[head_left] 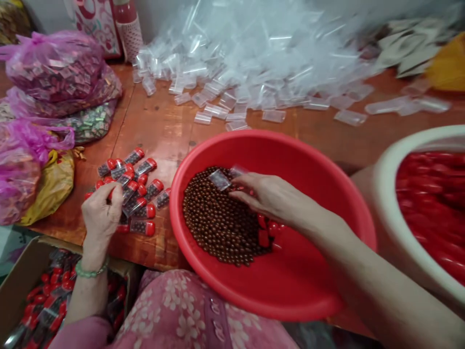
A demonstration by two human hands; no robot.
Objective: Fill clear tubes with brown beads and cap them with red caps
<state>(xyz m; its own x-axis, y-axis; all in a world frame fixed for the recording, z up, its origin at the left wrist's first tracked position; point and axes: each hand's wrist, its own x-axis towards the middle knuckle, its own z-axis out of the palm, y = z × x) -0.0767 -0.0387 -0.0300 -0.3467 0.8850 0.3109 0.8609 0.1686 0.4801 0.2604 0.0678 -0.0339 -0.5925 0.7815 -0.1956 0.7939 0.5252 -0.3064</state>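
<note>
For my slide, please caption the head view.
Right hand, clear tubes at its fingers, over brown beads in a red basin.

Before you stretched a reddish-brown wooden table (156,133), its far side covered by a wide heap of clear plastic tubes (250,77) that thinned into loose ones toward the middle. Red-capped tubes (135,205) lay clustered near your edge, just left of a red basin (319,169) that jutted past that edge over your lap. To your left, knotted pink bags (54,72) sat near a yellow bag (53,189), with a bottle (126,36) standing behind.
</note>
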